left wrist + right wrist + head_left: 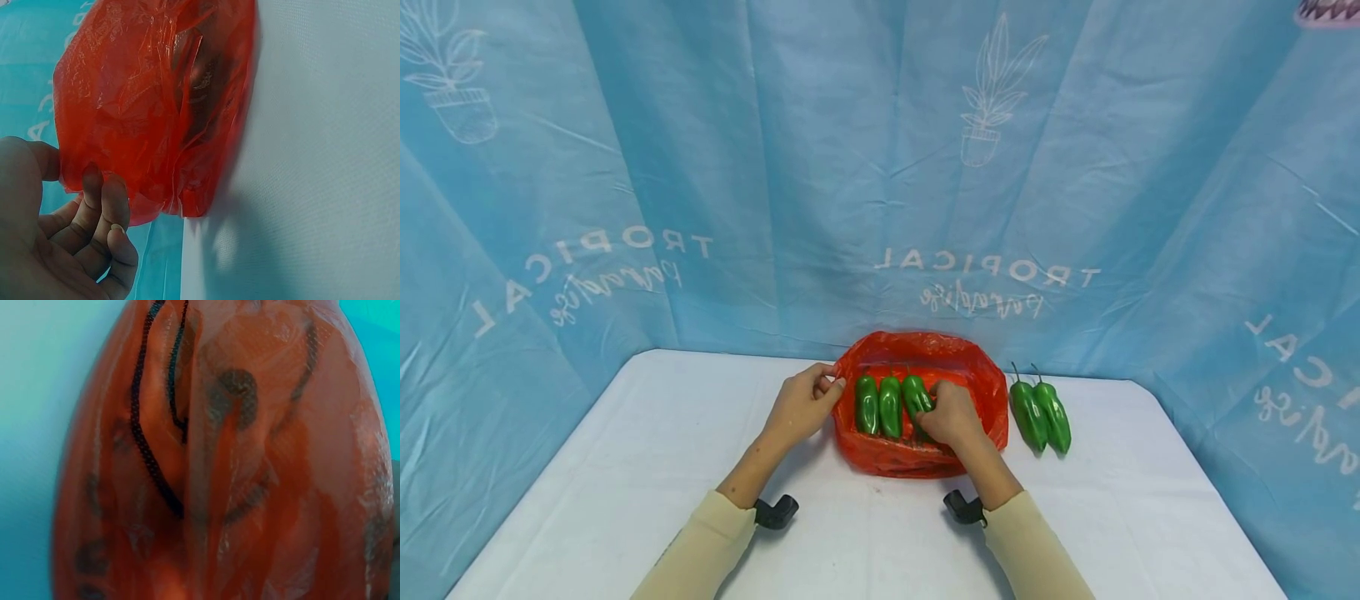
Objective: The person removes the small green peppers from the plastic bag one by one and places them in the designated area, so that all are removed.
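Observation:
A red plastic bag [887, 460] lies with its mouth spread wide. My left hand [805, 404] pinches the bag's left rim; in the left wrist view, thumb and fingers of the left hand [81, 219] meet at the red film [119, 119]. Two green chili peppers, a left one [867, 404] and a middle one [891, 407], lie side by side inside. Reaching into the bag, my right hand [953, 412] grips the lower part of a third pepper [914, 393] beside them. Red film [269, 456] and a dark cord [139, 419] fill the right wrist view, hiding the fingers.
Two more green peppers, one [1027, 415] leaning against the other [1055, 417], lie just right of the bag. Everything rests on a white-covered table [670, 450]. A blue printed curtain [820, 208] hangs along the back and both sides.

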Available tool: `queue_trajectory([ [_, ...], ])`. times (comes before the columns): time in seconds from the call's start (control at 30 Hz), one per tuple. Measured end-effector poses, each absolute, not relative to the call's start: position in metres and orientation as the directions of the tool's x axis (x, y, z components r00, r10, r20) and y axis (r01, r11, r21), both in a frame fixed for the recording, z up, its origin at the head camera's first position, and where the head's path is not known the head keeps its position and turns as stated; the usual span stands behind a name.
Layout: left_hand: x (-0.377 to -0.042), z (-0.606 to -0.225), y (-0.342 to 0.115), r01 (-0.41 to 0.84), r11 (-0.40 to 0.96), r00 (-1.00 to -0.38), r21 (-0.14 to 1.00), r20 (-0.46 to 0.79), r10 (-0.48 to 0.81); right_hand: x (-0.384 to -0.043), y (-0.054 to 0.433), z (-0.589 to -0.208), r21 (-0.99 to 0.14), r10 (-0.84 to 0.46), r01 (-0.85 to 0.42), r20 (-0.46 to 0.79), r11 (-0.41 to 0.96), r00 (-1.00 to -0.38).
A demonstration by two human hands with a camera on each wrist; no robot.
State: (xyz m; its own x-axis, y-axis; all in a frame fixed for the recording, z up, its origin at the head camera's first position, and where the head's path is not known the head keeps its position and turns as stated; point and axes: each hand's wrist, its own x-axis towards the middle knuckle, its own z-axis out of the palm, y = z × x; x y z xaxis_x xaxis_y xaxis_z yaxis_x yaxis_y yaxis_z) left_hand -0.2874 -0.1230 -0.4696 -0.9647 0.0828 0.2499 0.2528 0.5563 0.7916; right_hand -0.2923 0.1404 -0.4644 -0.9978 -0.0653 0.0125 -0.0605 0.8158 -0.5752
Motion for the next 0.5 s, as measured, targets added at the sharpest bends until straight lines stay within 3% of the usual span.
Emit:
queue_trajectory([
  [0.5, -0.289, -0.469, -0.124, 0.263, 0.558, -0.962, 0.787, 0.257, 0.09, -0.287, 0.143, -0.453, -0.586, -0.067, -0.065, 0.02, 0.808, -0.998],
])
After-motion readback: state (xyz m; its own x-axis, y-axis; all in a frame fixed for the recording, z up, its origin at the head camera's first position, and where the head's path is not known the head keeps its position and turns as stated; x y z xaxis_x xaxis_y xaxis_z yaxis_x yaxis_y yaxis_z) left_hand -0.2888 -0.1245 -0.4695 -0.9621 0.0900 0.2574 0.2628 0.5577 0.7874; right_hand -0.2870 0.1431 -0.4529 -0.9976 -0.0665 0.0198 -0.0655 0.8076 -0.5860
